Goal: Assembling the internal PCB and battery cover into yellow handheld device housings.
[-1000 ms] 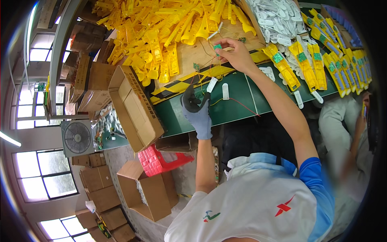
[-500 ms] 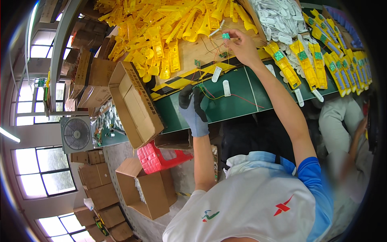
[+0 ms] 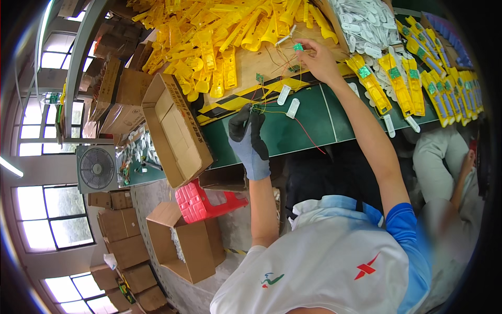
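My left hand [image 3: 250, 137], in a grey and black glove, pinches a bundle of thin coloured wires [image 3: 272, 107] over the green bench top [image 3: 308, 123]. My bare right hand [image 3: 319, 57] reaches further out and holds a small green circuit board [image 3: 298, 47] from which thin wires hang. Another small green board [image 3: 259, 78] lies on the brown cardboard sheet [image 3: 246, 68] between the hands. Two white capsule-shaped parts [image 3: 288, 102] lie by the black and yellow striped tape [image 3: 246, 102].
A big heap of yellow plastic housings [image 3: 209, 31] covers the far bench. Yellow units with green boards [image 3: 397, 73] lie in rows at the right, white parts [image 3: 366, 21] behind them. An open cardboard box [image 3: 175, 128] stands left; a red stool [image 3: 201, 201] and more boxes [image 3: 183, 246] are below. Another person's leg [image 3: 439, 157] is at the right.
My right hand has moved further away and up with the green board, drawing its wires out. My left hand has risen slightly and closed on the wires.
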Tool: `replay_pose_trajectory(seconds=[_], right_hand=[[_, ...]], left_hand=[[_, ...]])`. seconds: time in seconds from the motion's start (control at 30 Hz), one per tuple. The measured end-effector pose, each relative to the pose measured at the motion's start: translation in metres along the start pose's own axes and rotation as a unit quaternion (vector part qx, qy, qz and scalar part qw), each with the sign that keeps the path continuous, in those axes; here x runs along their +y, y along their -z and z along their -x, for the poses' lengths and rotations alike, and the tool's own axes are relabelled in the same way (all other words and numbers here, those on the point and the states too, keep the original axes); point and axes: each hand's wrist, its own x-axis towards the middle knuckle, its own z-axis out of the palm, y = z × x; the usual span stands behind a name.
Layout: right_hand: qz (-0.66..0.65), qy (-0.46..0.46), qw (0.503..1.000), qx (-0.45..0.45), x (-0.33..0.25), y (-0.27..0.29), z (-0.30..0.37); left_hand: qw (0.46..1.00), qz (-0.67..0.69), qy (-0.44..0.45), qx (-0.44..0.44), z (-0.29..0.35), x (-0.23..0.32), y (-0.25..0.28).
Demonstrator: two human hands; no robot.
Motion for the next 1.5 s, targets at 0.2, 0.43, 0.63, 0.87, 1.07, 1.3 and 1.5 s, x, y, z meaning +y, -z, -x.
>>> replay_pose_trajectory(seconds=[0.2, 0.43, 0.63, 0.87, 1.07, 1.3, 1.5], right_hand=[[0.012, 0.017, 1.0, -0.009, 0.004, -0.004, 0.002], [-0.076, -0.055, 0.995, -0.041, 0.02, -0.009, 0.002], [-0.057, -0.064, 0.991, -0.1, 0.042, 0.001, -0.018], [-0.058, -0.052, 0.989, -0.122, 0.057, -0.009, -0.026], [-0.073, -0.092, 0.987, -0.111, 0.041, 0.019, -0.031], [-0.014, 0.068, 0.994, -0.084, -0.037, -0.029, 0.031], [-0.076, 0.08, 0.985, -0.131, -0.119, 0.001, 0.06]], left_hand=[[1.0, 0.012, 0.003, 0.029, 0.006, 0.006, 0.002], [0.998, 0.046, -0.001, 0.032, 0.091, 0.045, 0.113], [0.974, -0.134, 0.13, 0.132, 0.194, 0.079, 0.245], [0.882, -0.307, 0.215, 0.287, 0.285, -0.036, 0.389], [0.732, -0.567, 0.232, 0.298, 0.3, -0.151, 0.467], [0.702, -0.57, 0.415, 0.102, 0.334, -0.189, 0.491], [0.876, -0.463, 0.043, 0.126, 0.171, -0.061, 0.251]])
